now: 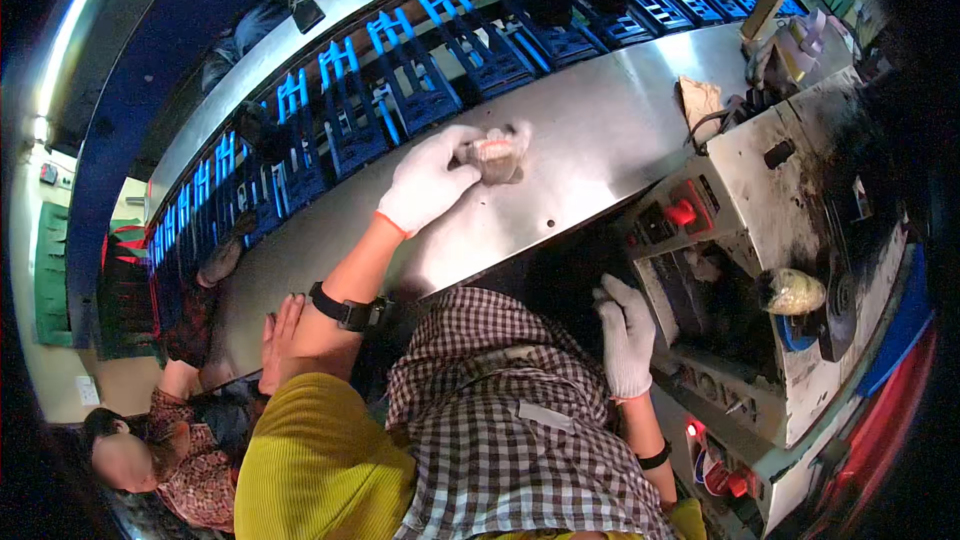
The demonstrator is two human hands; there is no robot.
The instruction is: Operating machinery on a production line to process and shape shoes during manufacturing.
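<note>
My left hand point(432, 178), in a white glove, reaches out over the shiny steel table point(590, 130) and grips a small brownish shoe sole piece point(496, 155) lying on it. My right hand point(626, 336), also in a white glove, hangs low with fingers spread beside the front of a grey machine point(770, 200), holding nothing. A black watch band sits on my left wrist.
A conveyor with blue racks point(400, 80) carrying dark shoes runs beyond the table. The machine has a red knob point(681, 212) and a wrapped lump point(793, 291) in its opening. Another person point(175, 440) sits at lower left, a hand point(281, 332) on the table edge.
</note>
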